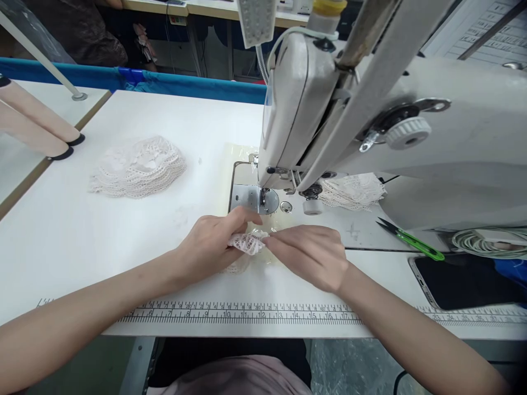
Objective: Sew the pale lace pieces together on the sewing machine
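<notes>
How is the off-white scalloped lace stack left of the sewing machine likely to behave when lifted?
The off-white lace stack is probably floppy, as the similar white openwork lace piece is bunched between the left hand and right hand. Its holes suggest it is light. Layers may slip apart, since no binding shows.

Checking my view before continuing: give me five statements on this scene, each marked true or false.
1. The left hand and right hand both hold the lace piece. True.
2. The green snips lie close to the phone. True.
3. The phone lies left of the left hand. False: it is right of the right hand.
4. A lace stack lies left of the sewing machine. True.
5. The presser foot stands over the lace piece. False: the lace piece is held on the presser foot's near side.
</notes>
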`<state>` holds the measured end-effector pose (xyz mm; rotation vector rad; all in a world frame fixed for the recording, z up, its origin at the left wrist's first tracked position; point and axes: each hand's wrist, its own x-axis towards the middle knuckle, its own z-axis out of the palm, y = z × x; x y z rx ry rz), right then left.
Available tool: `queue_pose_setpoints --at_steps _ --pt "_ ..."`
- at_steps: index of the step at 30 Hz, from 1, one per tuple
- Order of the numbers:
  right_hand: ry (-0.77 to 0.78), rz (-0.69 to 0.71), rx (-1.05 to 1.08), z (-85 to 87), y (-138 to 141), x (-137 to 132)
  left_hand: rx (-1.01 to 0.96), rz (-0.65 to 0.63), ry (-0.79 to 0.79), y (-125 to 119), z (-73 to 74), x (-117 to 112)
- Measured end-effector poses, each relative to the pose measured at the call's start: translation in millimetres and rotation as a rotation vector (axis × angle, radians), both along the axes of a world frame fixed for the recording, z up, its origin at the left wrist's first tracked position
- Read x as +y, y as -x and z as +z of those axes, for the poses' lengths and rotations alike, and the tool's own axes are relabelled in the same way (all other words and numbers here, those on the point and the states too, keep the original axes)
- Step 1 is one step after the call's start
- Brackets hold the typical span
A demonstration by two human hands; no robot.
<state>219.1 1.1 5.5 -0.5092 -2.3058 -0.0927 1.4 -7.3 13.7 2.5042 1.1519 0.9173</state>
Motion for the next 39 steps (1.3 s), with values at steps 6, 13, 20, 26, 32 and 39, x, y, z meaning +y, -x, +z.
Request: queue_pose_setpoints --at_steps 6,13,20,26,32,39 --pt "-0.333 0.094 -0.117 13.3 -1.2 3.0 -0.019 -0.119 0.020 2.5 -4.6 -2.6" --pt "-0.142 0.023 -0.016 -0.5 0.8 1.5 -0.011 -0.053 0.423 1.0 -1.6 0.3" --pt "0.418 -0.225 -0.002 -16.3 14.1 11.8 0.325 0.223 0.203 -3.9 -9.2 2.7" --pt "0.713 -0.420 -0.040 -18.8 16.0 19.2 0.359 0.134 -0.414 -7.4 -10.3 -4.0" --pt "0.707 -0.432 0.007 -19.7 13.1 26.4 0.558 0.023 -0.426 -10.8 -12.3 -18.6" --pt "0.190 -0.396 -0.167 -17.3 3.5 14.5 0.482 0.017 -0.383 -7.9 -15.6 0.4"
